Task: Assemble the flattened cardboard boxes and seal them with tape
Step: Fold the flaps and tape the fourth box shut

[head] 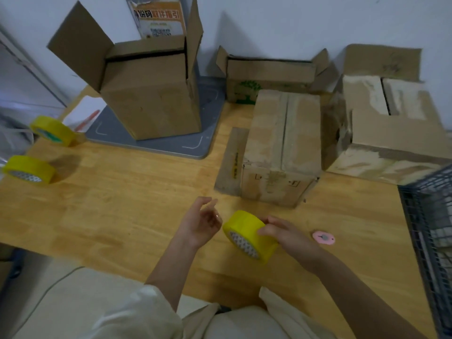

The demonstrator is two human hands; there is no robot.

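Head view: my right hand (285,234) grips a yellow roll of packing tape (249,237), fingers curled over its outer band from the right, roll held just above the light wooden tabletop (122,216). My left hand (203,223) hangs just left of the roll, fingers loose and spread, holding nothing and not touching the tape.

Step, as I judge it: finding the loose tape end, before any sealing. No strip is pulled out that I can see. Next move calls for the left fingers to come to the band, pick up the free end and draw it out while the right hand holds the roll against the pull. Then carry it to a box seam.

Orientation: the roll is tilted, its open core face showing toward me and down-left; the core axis runs from lower left to upper right, roughly toward my right palm. Whether the tape end lies on top or underneath, cannot tell.

Just beyond the grip sits a worn closed brown cardboard box (281,148), its top flaps meeting at a centre seam that runs away from me; likely the seam to tape. Right of the grip, near my wrist, a small pink oval cutter (323,238) lies on the table. Far left of the grip, two more yellow tape rolls (52,129) (29,168). Beyond left, a tall open brown carton (151,94) stands upright with its flaps up.
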